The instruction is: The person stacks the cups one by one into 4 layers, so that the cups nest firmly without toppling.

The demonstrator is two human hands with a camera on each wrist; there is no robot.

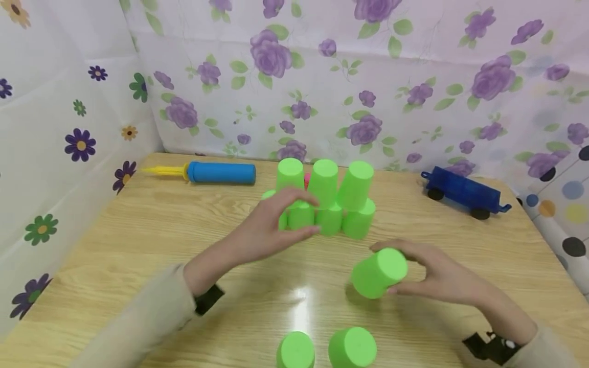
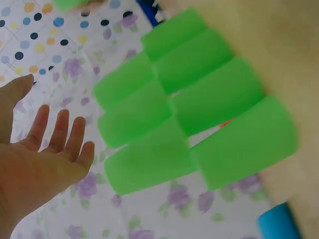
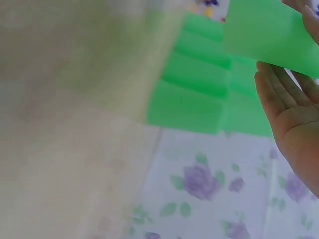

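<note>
Upside-down green cups stand in two tiers at the middle of the table: several in the bottom row (image 1: pixel 329 221), three in the upper row (image 1: pixel 324 179). My left hand (image 1: pixel 264 230) is held in front of the stack's left side, fingers spread and thumb apart. In the left wrist view its palm (image 2: pixel 45 164) is bare, with a gap between fingers and cups. My right hand (image 1: pixel 446 278) grips a single green cup (image 1: pixel 375 273), tilted, to the right and nearer than the stack. Two more green cups (image 1: pixel 296 352) (image 1: pixel 353 348) stand upside down at the near edge of view.
A blue balloon pump (image 1: pixel 221 173) with a yellow nozzle lies at the back left. At the back right is a blue toy wagon (image 1: pixel 465 190) with black wheels. Something pink (image 1: pixel 307 180) shows behind the cups. Flowered cloth (image 1: pixel 322 92) hangs behind the table.
</note>
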